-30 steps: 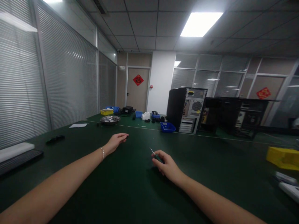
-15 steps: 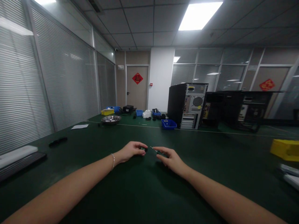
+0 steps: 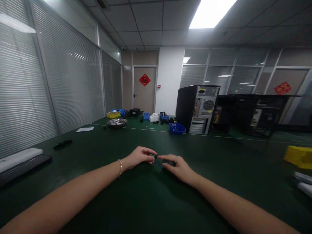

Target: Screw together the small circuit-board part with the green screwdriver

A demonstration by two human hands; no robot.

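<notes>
Between the thumb and fingers of my left hand [image 3: 142, 155] is a small dark part with a touch of green [image 3: 154, 156], mostly covered by the fingertips. My right hand [image 3: 179, 167] is closed round the dark green handle of a small screwdriver [image 3: 168, 162], its index finger stretched forward along the tool. The thin tip points left at the small part; whether it touches I cannot tell. Both hands are just above the green tabletop [image 3: 146, 201], fingertips close together.
Ahead stand a blue bin [image 3: 177, 128], a steel bowl [image 3: 117, 123] and a computer tower [image 3: 197, 109]. On the left lie a keyboard [image 3: 24, 169], a dark tool-like object [image 3: 62, 144] and white paper [image 3: 84, 129]. A yellow bin [image 3: 298, 157] is at the right.
My hands have come closer together, and the screwdriver's tip has moved to the small part in my left hand. The whole view has shifted slightly.
</notes>
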